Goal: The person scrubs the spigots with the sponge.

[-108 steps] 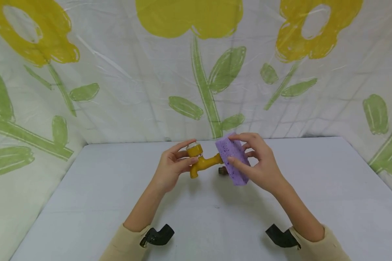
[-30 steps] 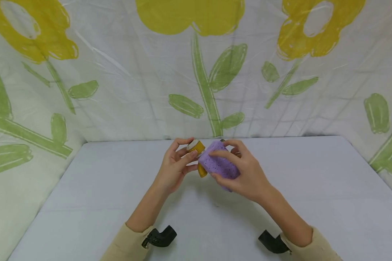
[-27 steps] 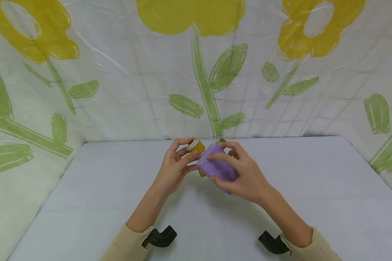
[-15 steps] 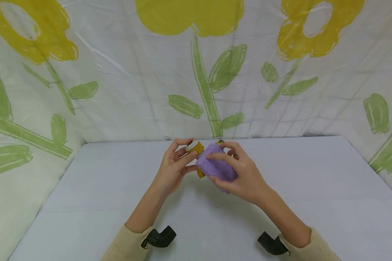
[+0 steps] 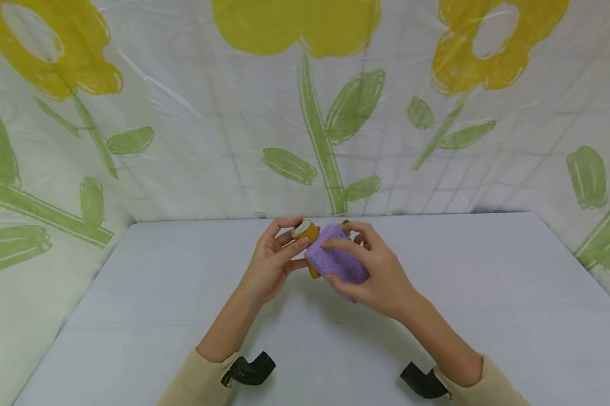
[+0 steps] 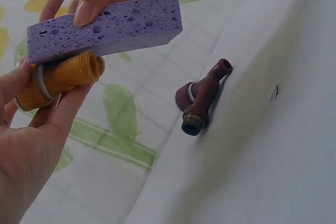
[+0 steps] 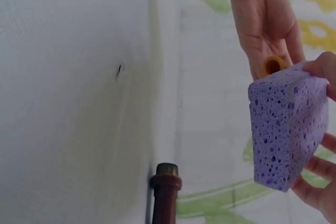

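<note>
Left hand (image 5: 270,265) grips yellow tap (image 6: 60,77) above table (image 5: 487,293) | right hand (image 5: 381,270) clasps purple sponge (image 5: 336,260), pressed flat on the tap's body | brown tap (image 6: 202,98) lies on table beyond, untouched | floral sheet (image 5: 183,141) behind.

The camera on my head looks forward and down, from well back, over both forearms to my left hand (image 5: 266,270) and right hand (image 5: 381,276), meeting above the pale grey table (image 5: 487,316). The camera on my left wrist sits close under my fingers (image 6: 37,145), facing out past them. The one on my right wrist looks along the table towards my fingertips (image 7: 325,69), also close. All three share the purple porous sponge block (image 5: 335,260) and the yellow plastic tap (image 6: 63,77); both wrist views share the dark brown metal tap (image 6: 202,98) beyond my fingers.
</note>
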A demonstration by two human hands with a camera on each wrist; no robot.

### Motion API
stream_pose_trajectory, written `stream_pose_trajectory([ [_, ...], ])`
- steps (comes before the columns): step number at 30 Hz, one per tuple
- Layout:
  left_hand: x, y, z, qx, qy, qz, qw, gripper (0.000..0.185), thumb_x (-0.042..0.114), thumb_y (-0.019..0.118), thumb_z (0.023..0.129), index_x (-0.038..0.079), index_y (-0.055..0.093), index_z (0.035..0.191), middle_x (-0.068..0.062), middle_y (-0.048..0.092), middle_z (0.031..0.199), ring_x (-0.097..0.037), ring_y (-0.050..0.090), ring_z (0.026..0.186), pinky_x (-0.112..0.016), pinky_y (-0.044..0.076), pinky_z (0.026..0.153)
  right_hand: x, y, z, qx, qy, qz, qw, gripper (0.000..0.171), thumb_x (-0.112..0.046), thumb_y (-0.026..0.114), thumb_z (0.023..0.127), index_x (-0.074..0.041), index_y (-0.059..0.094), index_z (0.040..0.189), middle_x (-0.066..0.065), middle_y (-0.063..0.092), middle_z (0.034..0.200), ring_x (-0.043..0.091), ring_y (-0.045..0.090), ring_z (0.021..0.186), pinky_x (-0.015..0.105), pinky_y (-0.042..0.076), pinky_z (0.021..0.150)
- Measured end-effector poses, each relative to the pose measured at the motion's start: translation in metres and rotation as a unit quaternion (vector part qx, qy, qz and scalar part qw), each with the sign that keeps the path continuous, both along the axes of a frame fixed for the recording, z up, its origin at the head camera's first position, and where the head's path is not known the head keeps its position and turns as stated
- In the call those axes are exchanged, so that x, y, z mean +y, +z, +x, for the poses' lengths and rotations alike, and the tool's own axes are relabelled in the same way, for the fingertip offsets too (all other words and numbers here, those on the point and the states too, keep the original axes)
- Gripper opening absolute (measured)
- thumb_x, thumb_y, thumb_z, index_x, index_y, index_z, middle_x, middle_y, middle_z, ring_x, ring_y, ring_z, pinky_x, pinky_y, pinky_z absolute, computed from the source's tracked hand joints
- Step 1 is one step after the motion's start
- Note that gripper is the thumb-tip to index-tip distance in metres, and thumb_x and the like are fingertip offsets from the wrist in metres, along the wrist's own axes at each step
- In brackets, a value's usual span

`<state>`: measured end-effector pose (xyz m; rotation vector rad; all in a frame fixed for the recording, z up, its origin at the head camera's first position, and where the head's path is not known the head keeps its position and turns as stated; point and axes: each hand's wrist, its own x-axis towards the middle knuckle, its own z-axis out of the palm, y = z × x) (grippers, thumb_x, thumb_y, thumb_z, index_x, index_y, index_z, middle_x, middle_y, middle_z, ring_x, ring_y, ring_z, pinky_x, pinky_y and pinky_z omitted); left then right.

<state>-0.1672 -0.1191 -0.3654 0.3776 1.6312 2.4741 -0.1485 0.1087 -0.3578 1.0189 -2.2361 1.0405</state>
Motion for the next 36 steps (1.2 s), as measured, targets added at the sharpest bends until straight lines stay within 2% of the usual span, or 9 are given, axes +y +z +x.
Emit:
stream_pose_trajectory([
  [9,-0.0001,0.0018,0.0009,0.002,0.002,-0.007,1.0000,0.037,-0.011,0.051,0.103,0.023,0.059,0.113,-0.004,0.060,0.125,-0.011,0.070,0.097,-0.028,0.064,0.074,0.0041,0.0021,-0.0020,-0.011,-0.031,-0.002,0.999,0.051,-0.011,0.092,0.076,-0.019,0.074,0.123,0.014,0.056,0.134,0.025,0.061,0.098,0.038,0.059,0.071],
  [15,0.0007,0.0005,0.0016,0.000,0.007,-0.003,1.0000,0.038,-0.014,0.050,0.103,0.023,0.057,0.108,-0.007,0.053,0.136,-0.010,0.070,0.098,-0.026,0.063,0.072,0.0012,0.0022,0.0021,-0.028,-0.003,-0.003,1.000,0.051,-0.010,0.090,0.078,-0.020,0.073,0.124,0.013,0.054,0.135,0.018,0.057,0.093,0.030,0.057,0.067],
  [18,0.0011,0.0004,0.0014,0.004,0.006,-0.005,1.0000,0.038,-0.014,0.050,0.103,0.023,0.056,0.107,-0.008,0.050,0.139,-0.011,0.070,0.099,-0.026,0.063,0.072,0.0024,0.0028,0.0016,-0.025,-0.002,-0.004,1.000,0.051,-0.010,0.091,0.077,-0.020,0.073,0.124,0.013,0.055,0.134,0.018,0.058,0.092,0.031,0.058,0.067],
  [28,-0.0031,0.0025,-0.0002,0.038,-0.024,-0.029,0.9986,0.037,-0.008,0.046,0.107,0.025,0.060,0.116,-0.005,0.053,0.132,-0.014,0.065,0.109,-0.035,0.066,0.080,0.0093,0.0052,-0.0027,-0.034,-0.020,0.003,0.999,0.052,-0.013,0.091,0.078,-0.020,0.072,0.126,0.014,0.054,0.134,0.021,0.060,0.096,0.035,0.059,0.071],
  [36,0.0006,0.0036,0.0013,0.041,-0.001,-0.034,0.9986,0.036,-0.010,0.050,0.105,0.024,0.059,0.114,-0.003,0.056,0.130,-0.012,0.069,0.105,-0.031,0.065,0.076,0.0035,0.0053,0.0019,-0.017,-0.025,0.008,1.000,0.050,-0.015,0.090,0.078,-0.023,0.073,0.125,0.011,0.055,0.129,0.014,0.055,0.087,0.029,0.055,0.064],
])
